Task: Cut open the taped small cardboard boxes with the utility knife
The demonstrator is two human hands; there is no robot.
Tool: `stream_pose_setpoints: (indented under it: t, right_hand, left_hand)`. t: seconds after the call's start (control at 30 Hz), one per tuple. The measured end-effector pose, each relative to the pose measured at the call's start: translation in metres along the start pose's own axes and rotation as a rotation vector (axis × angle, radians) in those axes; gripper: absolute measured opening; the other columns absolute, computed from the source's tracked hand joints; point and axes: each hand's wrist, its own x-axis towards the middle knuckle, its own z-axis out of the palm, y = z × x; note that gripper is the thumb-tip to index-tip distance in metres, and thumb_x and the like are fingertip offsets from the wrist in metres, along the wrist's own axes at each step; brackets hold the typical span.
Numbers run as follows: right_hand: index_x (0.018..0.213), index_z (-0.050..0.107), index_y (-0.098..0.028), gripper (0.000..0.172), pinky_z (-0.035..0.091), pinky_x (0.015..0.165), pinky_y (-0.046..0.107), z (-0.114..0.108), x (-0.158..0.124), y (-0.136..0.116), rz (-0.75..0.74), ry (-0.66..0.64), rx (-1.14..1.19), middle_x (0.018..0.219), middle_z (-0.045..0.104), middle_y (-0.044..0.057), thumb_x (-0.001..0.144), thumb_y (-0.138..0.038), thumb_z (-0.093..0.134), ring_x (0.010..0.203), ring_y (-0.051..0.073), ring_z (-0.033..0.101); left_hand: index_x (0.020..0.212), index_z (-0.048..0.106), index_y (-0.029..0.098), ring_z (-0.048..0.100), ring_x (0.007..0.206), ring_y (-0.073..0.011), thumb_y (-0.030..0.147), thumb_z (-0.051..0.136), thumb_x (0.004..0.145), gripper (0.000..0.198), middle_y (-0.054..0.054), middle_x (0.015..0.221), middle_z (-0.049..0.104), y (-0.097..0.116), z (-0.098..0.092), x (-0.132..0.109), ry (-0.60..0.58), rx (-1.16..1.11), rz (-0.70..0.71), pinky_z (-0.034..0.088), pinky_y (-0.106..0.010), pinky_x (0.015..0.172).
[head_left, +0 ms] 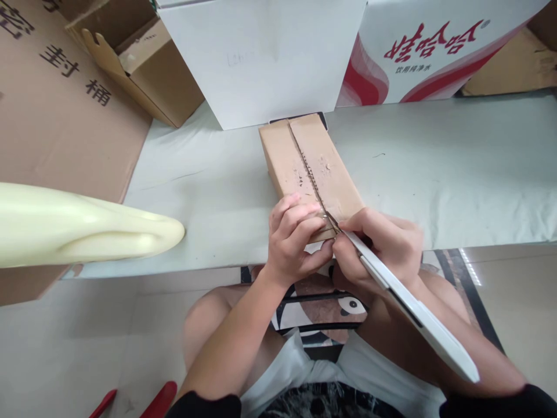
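A long brown cardboard box (304, 162) lies on the grey table (456, 174), its taped middle seam running away from me. My left hand (293, 241) is curled over the box's near end and grips it. My right hand (383, 247) is closed round a white utility knife (409, 302), held like a pen. The knife's blade tip touches the seam at the near end of the box. The seam further up looks rough and pricked.
A white carton (261, 58) and a red-and-white printed carton (435, 52) stand behind the box. Brown cartons (65, 116) fill the left. A pale cream plastic object (87, 226) pokes in from the left edge. Red handles (161, 400) lie on the floor.
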Motion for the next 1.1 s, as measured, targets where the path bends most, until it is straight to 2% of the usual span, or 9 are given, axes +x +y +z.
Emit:
stream_pose_setpoints:
  t: [0.4,0.53,0.83,1.1]
  right_hand:
    - [0.069,0.043,-0.023,0.021,0.028,0.039,0.02,-0.004,-0.002,0.001,-0.025,0.012,0.031,0.051,0.036,-0.009,0.073,-0.007,0.055,0.043,0.006,0.028]
    - [0.069,0.044,-0.023,0.019,0.028,0.04,0.019,-0.005,-0.002,0.002,-0.043,0.025,0.032,0.051,0.036,-0.009,0.072,-0.008,0.055,0.044,0.005,0.027]
    - [0.067,0.043,-0.023,0.02,0.028,0.037,0.02,-0.008,0.0,0.004,-0.077,0.004,0.045,0.047,0.039,-0.008,0.072,-0.008,0.054,0.04,0.006,0.029]
    - [0.069,0.045,-0.023,0.019,0.027,0.04,0.022,-0.016,-0.005,0.004,-0.062,-0.037,0.119,0.051,0.038,-0.007,0.074,-0.008,0.056,0.044,0.006,0.028]
  left_hand:
    - [0.106,0.06,0.026,0.067,0.115,-0.0272,0.039,0.066,0.091,0.021,-0.005,0.109,0.073,-0.001,0.0,-0.001,0.013,0.004,-0.013,0.053,-0.051,0.11]
    - [0.106,0.059,0.026,0.068,0.112,-0.0254,0.037,0.067,0.091,0.02,-0.005,0.108,0.072,-0.001,0.001,0.001,0.027,-0.009,-0.003,0.053,-0.049,0.111]
    - [0.106,0.06,0.025,0.067,0.115,-0.0263,0.039,0.064,0.093,0.02,-0.006,0.109,0.072,0.0,0.0,0.001,0.02,-0.01,-0.01,0.054,-0.051,0.11]
    - [0.106,0.057,0.025,0.067,0.119,-0.0285,0.038,0.066,0.091,0.021,-0.006,0.109,0.07,-0.002,0.001,0.0,0.008,0.016,-0.007,0.055,-0.053,0.11]
